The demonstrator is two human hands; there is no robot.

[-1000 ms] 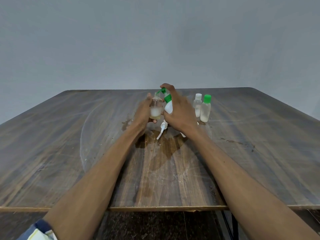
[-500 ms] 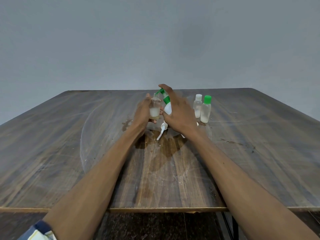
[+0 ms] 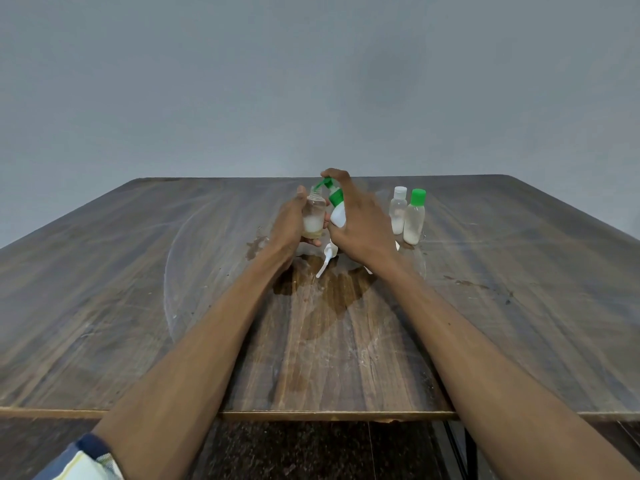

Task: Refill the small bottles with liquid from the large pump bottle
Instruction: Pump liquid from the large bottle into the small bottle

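Observation:
My left hand (image 3: pixel 287 226) holds a small clear uncapped bottle (image 3: pixel 313 216), partly filled with whitish liquid, above the table. My right hand (image 3: pixel 360 226) grips the white pump bottle (image 3: pixel 337 211) with its green pump head, one finger on top of the pump. The green nozzle points at the small bottle's open mouth. Two more small bottles stand to the right: one with a white cap (image 3: pixel 398 211), one with a green cap (image 3: pixel 414 216), both holding whitish liquid.
A loose white pump cap (image 3: pixel 328 258) lies on the wooden table (image 3: pixel 138 306) just below my hands, beside a wet patch (image 3: pixel 329 289). A plain grey wall stands behind the table. The table's front edge runs near my elbows.
My hands and both bottles have stayed in nearly the same place; the liquid level in the small bottle looks about the same.

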